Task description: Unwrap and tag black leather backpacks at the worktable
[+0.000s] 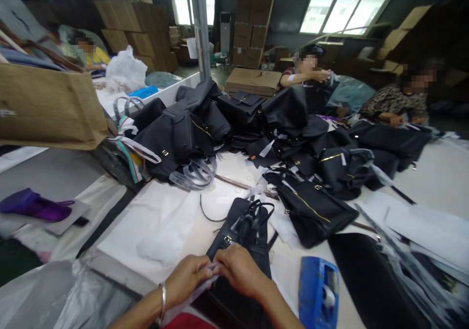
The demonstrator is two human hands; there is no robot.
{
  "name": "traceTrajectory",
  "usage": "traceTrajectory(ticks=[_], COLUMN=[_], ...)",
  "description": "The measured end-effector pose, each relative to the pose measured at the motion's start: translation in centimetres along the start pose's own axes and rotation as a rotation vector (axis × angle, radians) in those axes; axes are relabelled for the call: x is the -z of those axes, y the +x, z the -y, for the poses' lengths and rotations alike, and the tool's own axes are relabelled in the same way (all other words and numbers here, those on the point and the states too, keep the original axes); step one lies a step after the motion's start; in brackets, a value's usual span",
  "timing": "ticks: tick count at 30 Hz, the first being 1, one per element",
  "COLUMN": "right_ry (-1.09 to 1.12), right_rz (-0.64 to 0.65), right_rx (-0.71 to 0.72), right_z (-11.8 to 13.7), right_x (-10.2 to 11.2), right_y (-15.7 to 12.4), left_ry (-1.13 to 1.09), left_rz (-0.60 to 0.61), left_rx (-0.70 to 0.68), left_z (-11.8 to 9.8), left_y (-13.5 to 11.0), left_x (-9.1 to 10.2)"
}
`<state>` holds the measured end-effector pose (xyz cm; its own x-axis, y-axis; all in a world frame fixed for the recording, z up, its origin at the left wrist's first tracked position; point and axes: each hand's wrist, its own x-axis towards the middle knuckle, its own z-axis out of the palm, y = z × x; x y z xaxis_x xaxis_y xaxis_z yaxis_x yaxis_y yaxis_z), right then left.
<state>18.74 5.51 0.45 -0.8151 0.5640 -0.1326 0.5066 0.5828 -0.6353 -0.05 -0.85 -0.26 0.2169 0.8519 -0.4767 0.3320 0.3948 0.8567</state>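
My left hand (188, 277) and my right hand (240, 270) meet above a black bag (244, 221) that lies on the table close to me. Both hands are closed, fingertips pinching a strip of thin translucent plastic (200, 290) between them. The plastic trails down along my left wrist. Under my right hand the bag shows a small gold buckle, and its thin straps are bunched at the top. A blue tape dispenser (318, 292) stands to the right of the bag. White wrapping sheets (161, 226) lie to the left.
Many black bags (190, 129) are heaped across the back of the table. A zippered black bag (315, 207) lies right of centre. At left are a tan tote (47, 107) and a purple pouch (36, 207). Other people sit working behind the heap; cartons (252, 26) are stacked beyond.
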Motion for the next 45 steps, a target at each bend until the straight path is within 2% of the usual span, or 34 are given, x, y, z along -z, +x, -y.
traceTrajectory(ticks=[4, 8, 12, 15, 20, 24, 28, 32, 35, 38, 41, 45], right_ry=[0.061, 0.007, -0.002, 0.054, 0.03, -0.09, -0.085, -0.075, 0.015, 0.03, 0.011, -0.012], right_rz=[-0.05, 0.036, 0.053, 0.049, 0.076, 0.087, 0.06, 0.121, 0.148, 0.163, 0.164, 0.143], right_rx=[-0.065, -0.087, -0.062, 0.022, 0.084, 0.065, 0.041, 0.036, 0.12, 0.156, 0.141, 0.139], right_z=[-2.0, -4.1, -4.5, -4.0, -3.1, -3.4, -6.1, -7.9, -7.0, -5.3, -3.6, -1.0], right_x=[1.3, 2.3, 2.2, 2.3, 1.8, 0.7, 2.0, 3.8, 4.2, 4.6, 4.7, 3.8], right_y=[0.2, 1.0, 2.5, 3.2, 4.4, 4.9, 4.0, 3.7, 4.0, 4.2, 4.4, 4.8], left_ry=[-0.118, -0.121, -0.094, -0.082, -0.075, -0.039, 0.115, 0.208, 0.177, 0.149, 0.127, 0.056], left_rz=[0.043, 0.06, 0.011, 0.01, 0.038, 0.021, -0.001, -0.081, -0.091, -0.097, -0.116, -0.116], left_rx=[0.101, 0.129, 0.119, 0.097, 0.09, 0.112, 0.087, 0.123, 0.169, 0.193, 0.187, 0.167], left_z=[1.5, 1.8, 1.9, 1.7, 0.8, 1.6, 2.5, 1.9, 1.0, 0.0, -1.2, -2.5], left_y=[0.6, 1.3, 2.1, 2.4, 3.2, 4.0, 3.4, 2.0, 1.1, 0.3, 0.0, 0.2], left_x=[1.6, 2.9, 3.7, 4.1, 3.5, 2.6, 3.8, 5.7, 6.2, 5.9, 5.0, 3.4])
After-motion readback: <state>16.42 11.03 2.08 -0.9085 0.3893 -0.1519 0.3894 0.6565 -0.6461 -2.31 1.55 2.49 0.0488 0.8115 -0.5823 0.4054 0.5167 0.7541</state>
